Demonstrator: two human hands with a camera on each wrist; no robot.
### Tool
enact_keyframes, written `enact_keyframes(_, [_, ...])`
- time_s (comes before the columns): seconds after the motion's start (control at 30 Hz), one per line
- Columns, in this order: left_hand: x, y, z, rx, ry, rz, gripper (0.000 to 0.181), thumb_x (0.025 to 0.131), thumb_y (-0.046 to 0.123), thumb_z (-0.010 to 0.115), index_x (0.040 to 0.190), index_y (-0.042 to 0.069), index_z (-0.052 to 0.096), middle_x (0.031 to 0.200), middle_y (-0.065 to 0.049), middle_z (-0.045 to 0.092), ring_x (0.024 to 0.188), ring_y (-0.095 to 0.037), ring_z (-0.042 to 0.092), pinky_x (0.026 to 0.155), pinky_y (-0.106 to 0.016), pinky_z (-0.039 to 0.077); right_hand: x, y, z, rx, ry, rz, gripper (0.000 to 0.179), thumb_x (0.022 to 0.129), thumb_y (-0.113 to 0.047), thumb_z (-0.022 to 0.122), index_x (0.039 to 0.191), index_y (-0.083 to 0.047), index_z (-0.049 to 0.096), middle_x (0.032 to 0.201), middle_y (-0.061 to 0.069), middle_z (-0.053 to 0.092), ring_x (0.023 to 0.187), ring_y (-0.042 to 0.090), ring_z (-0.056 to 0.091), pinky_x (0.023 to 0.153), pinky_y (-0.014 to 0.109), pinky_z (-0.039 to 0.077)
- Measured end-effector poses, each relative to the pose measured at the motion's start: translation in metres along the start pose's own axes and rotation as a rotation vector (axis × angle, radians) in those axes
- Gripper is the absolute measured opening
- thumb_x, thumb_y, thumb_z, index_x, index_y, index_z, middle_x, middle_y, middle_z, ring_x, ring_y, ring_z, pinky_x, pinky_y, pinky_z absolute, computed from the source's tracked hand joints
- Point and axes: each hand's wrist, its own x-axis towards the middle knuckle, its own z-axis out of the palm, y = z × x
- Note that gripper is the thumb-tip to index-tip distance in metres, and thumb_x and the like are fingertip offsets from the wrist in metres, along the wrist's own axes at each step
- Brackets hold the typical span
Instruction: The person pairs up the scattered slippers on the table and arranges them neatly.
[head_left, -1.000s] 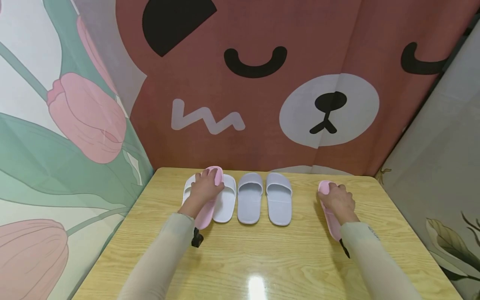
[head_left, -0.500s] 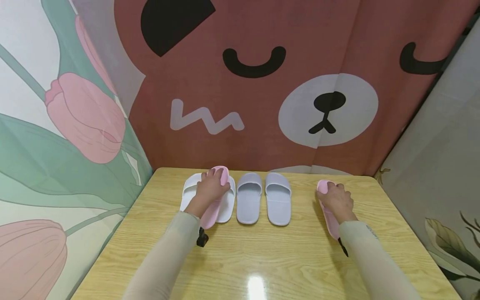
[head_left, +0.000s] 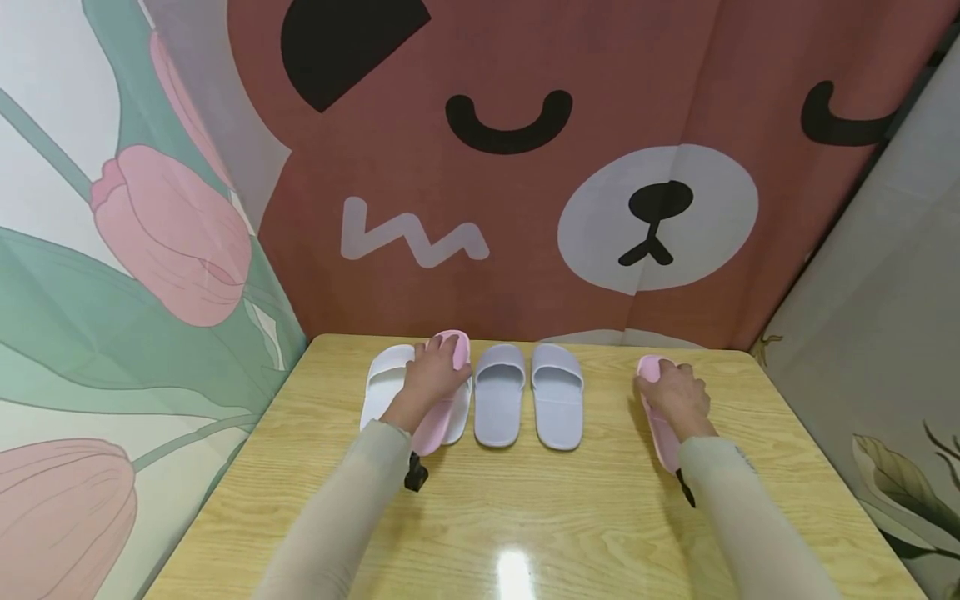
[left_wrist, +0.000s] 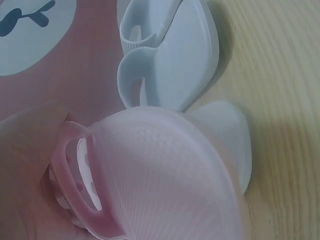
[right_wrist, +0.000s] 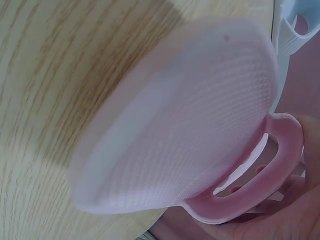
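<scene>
My left hand [head_left: 433, 373] grips a pink slipper [head_left: 433, 432] by its strap end, above the right one of two white slippers [head_left: 381, 396]. That white slipper is mostly hidden under the hand and the pink slipper. In the left wrist view, the pink slipper [left_wrist: 170, 175] fills the lower middle, its strap in the fingers. On the right side of the table, my right hand [head_left: 678, 396] holds a second pink slipper [head_left: 662, 437] by its strap. The right wrist view shows that slipper [right_wrist: 185, 125] tilted over the wood. Two grey slippers [head_left: 498, 408] lie side by side between the hands.
The wooden table [head_left: 592, 517] ends at a brown bear curtain [head_left: 525, 283] behind the slippers. Floral curtains [head_left: 172, 358] flank it left and right. A small black object [head_left: 416, 473] shows by the left wrist.
My left hand has moved a little to the right with its pink slipper, uncovering more of the left white slipper. The right hand and its slipper stay almost in place.
</scene>
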Motion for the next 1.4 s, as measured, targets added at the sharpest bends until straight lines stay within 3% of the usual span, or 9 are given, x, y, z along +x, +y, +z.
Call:
enact_keyframes(0.97, [0.002, 0.042, 0.007, -0.053, -0.019, 0.028, 0.071, 0.093, 0.044, 0.063, 0.155, 0.017, 0.041, 0.158, -0.015, 0.038, 0.141, -0.042, 0.036, 0.106, -0.065, 0.037, 0.006, 0.001, 0.001, 0.002, -0.012, -0.014, 0.084, 0.099, -0.053, 0.047, 0.157, 0.002, 0.024, 0.147, 0.042, 0.026, 0.126, 0.066, 0.032, 0.098, 0.073, 0.034])
enact_keyframes(1.4, [0.002, 0.051, 0.011, -0.045, -0.010, 0.043, 0.071, 0.091, 0.043, 0.062, 0.155, 0.017, 0.042, 0.157, -0.016, 0.040, 0.140, -0.043, 0.037, 0.105, -0.064, 0.039, 0.007, -0.001, 0.001, -0.010, -0.010, -0.018, 0.084, 0.099, -0.054, 0.047, 0.157, 0.002, 0.024, 0.147, 0.042, 0.025, 0.126, 0.066, 0.031, 0.097, 0.074, 0.034])
